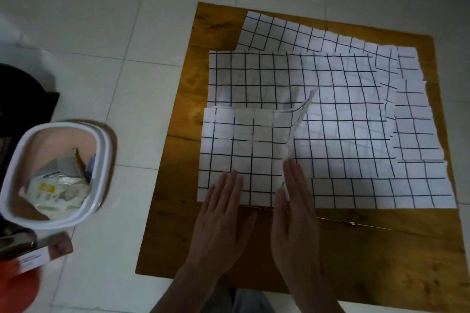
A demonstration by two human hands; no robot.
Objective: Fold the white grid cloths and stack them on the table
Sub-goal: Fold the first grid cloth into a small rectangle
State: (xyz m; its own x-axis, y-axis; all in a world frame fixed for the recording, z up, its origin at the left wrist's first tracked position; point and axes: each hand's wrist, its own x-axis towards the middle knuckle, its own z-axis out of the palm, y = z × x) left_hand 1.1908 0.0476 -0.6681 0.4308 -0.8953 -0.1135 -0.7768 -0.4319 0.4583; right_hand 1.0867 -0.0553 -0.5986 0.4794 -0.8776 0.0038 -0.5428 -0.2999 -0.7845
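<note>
My left hand [221,213] lies flat on the near left part of the folded cloth [244,152], fingers straight and together, palm down, wrist over the bare near strip of the table [381,249]. My right hand [296,216] stands on edge just right of it, fingers straight, with the cloth's raised right edge against my palm; I cannot tell whether my thumb pinches that edge.

The folded cloth sits at the near left of the table. From my right hand its loose flap curls upward and away, rising off the layers under it.

Beyond and to the right of the folded cloth, a spread cloth [343,114] lies flat over the middle of the table. More grid cloths [419,150] show from under it along the right side and near right, their edges stepped. At the far side of the table another cloth [279,33] lies at a slant, part tucked under the spread one.

On the tile floor left of the table stands a white bin [101,150] holding crumpled packets.
</note>
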